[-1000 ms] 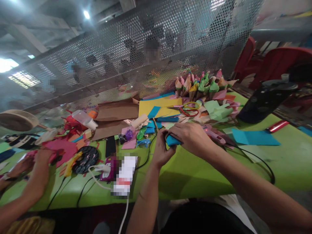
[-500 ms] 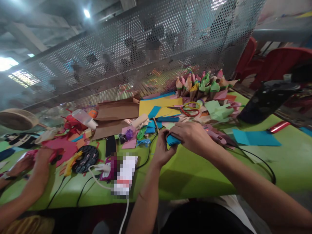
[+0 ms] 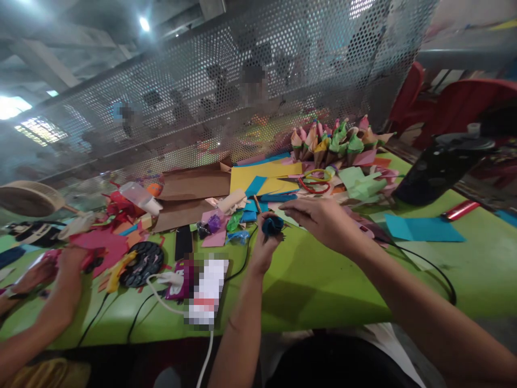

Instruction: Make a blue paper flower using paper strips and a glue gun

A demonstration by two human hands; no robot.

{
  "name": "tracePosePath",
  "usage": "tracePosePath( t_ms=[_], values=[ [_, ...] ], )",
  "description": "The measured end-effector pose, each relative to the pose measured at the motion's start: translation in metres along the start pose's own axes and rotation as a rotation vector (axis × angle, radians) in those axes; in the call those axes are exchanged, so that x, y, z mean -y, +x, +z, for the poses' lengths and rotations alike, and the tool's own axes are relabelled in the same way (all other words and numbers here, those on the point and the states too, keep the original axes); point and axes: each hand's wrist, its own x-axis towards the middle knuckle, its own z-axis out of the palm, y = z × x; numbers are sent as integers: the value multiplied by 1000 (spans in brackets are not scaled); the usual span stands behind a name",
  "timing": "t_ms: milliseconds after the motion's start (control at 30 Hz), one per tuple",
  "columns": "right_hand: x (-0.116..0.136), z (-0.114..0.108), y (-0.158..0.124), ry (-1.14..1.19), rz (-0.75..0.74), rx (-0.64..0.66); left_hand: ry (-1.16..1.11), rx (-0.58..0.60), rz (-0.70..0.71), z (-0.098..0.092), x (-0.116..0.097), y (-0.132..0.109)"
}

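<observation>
Table [image 3: 343,291], green-covered, worked from its near edge.

Item: one roll of blue paper [image 3: 272,226], held over the middle of the table, well in from the near edge; one end faces the wearer.
Left hand [image 3: 264,249]: wrapped around the roll, grasping it.
Right hand [image 3: 323,220]: released, fingers stretched toward the roll, just beside it and apart.

Beyond the hands, toward the far edge: yellow sheet [image 3: 266,173]; scissors [image 3: 314,186] with red and yellow handles; brown card [image 3: 191,183].
Along the far edge, right part: cluster of paper cones [image 3: 331,141], pink, peach, yellow and green.
By the far right corner: dark tumbler [image 3: 438,170]; nearer along the right side, blue sheet [image 3: 424,228] touching a red cylinder [image 3: 461,209].
Left of the wearer's arms: black phone [image 3: 183,242]; round black tray [image 3: 143,264]; yellow tool [image 3: 119,273].
Left end: a co-worker's hands [image 3: 72,261] beside bright pink sheet [image 3: 111,245].
</observation>
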Motion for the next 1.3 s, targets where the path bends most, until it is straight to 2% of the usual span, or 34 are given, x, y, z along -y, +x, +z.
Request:
tracePosePath(
  t_ms=[133, 267, 500, 700, 900, 1133, 1300],
  values=[
    [-3, 2, -4, 124, 11, -52, -179, -22, -62, -2, 16, 2],
    [-6, 14, -7, 228, -12, -55, -192, -25, -91, -4, 22, 2],
    [-11, 21, -9, 251, -22, -117, -272, 1, -127, 0, 12, 3],
    [-13, 23, -14, 249, -30, -87, -341, 45, -199, 2, 5, 3],
    [-17, 25, -20, 249, -38, -116, -381, 64, -250, 1, 4, 2],
    [-20, 25, -23, 259, -23, -149, -343, -2, -267, 5, 8, 3],
    [-20, 30, -24, 206, -1, -100, -349, -6, -281, 9, 9, 2]
  ],
)
